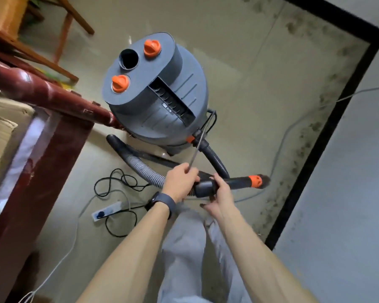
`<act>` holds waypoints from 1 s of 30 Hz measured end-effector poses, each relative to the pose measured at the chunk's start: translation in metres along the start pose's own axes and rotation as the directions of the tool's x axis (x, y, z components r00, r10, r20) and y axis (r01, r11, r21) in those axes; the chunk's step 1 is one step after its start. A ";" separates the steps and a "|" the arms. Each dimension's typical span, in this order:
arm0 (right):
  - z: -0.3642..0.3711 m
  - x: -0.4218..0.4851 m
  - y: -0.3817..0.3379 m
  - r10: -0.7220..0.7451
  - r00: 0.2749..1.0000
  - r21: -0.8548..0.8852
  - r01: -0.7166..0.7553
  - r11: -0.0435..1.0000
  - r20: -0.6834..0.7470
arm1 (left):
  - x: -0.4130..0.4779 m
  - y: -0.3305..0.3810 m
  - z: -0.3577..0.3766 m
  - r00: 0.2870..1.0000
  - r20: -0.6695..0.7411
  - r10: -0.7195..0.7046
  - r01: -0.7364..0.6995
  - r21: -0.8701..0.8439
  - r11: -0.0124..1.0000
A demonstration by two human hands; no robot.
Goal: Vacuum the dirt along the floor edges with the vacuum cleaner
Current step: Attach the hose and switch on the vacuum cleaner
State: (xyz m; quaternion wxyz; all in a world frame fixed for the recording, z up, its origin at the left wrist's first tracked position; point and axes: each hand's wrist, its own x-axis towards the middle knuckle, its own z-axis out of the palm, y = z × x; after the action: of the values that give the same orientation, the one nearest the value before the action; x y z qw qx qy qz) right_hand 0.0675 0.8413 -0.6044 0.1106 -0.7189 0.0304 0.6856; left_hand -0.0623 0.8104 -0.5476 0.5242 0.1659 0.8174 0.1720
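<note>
Wand (pixel 239 181) sits lower centre of frame, near-horizontal, long axis pointing right. Its orange-collared brush tip (pixel 259 182) aims at the dirt band (pixel 302 149) along the black skirting (pixel 327 136) on the right. Right hand (pixel 219 194) is nearer the tip, fingers curled round the grip. Left hand (pixel 181 182) grips the hose (pixel 144 169) end behind it and possibly pinches a thin strap too, though blur makes that unclear. Vacuum cleaner (pixel 162 95) stands centre frame above the hands. Tip looks just short of the dirt, so the next move is likely a push right and down.
</note>
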 end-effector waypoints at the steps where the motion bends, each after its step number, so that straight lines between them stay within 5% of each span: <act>1: -0.014 0.004 -0.023 -0.056 0.996 0.017 0.057 0.998 -0.070 | -0.004 -0.004 -0.014 0.999 -0.041 -0.035 0.032 -0.073 0.997; 5: -0.056 -0.028 -0.142 -0.229 0.945 0.104 0.258 0.960 -0.236 | -0.019 -0.024 -0.078 0.987 -0.158 -0.042 0.065 0.144 0.987; 8: -0.051 -0.089 -0.218 -0.543 0.790 -0.064 0.549 0.833 -0.286 | -0.016 -0.021 -0.104 0.982 -0.176 -0.062 0.118 0.331 0.936; 12: -0.019 -0.163 -0.269 -0.879 0.464 -0.519 0.729 0.446 -0.104 | -0.016 0.003 -0.108 0.983 -0.106 -0.148 0.181 0.563 0.807; 15: 0.009 -0.194 -0.281 -0.946 0.290 -0.774 0.629 0.074 0.145 | -0.023 0.037 -0.104 0.988 -0.105 -0.109 0.151 0.616 0.773; 18: 0.035 -0.215 -0.281 -0.914 0.154 -0.838 0.479 -0.262 0.374 | -0.035 0.081 -0.102 0.995 -0.103 -0.006 0.069 0.620 0.781; 20: 0.048 -0.218 -0.279 -0.887 0.142 -0.809 0.491 -0.323 0.440 | -0.037 0.107 -0.105 0.991 -0.121 0.060 0.027 0.617 0.787; 23: 0.065 -0.207 -0.278 -0.862 0.203 -0.772 0.569 -0.282 0.465 | -0.029 0.131 -0.119 0.975 -0.162 0.151 -0.020 0.614 0.789; 27: 0.087 -0.167 -0.268 -0.764 0.423 -0.737 0.668 -0.101 0.488 | -0.004 0.141 -0.148 0.909 -0.272 0.314 -0.036 0.701 0.712; 30: 0.102 -0.127 -0.252 -0.685 0.576 -0.754 0.654 0.059 0.446 | 0.030 0.133 -0.172 0.903 -0.243 0.353 0.004 0.829 0.560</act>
State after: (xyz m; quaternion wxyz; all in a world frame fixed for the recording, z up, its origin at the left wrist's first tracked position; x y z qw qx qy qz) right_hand 0.0090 1.0931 -0.4522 0.0298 -0.6038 -0.6556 0.4524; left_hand -0.2191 0.9232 -0.4435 0.1985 0.4323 0.8683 -0.1409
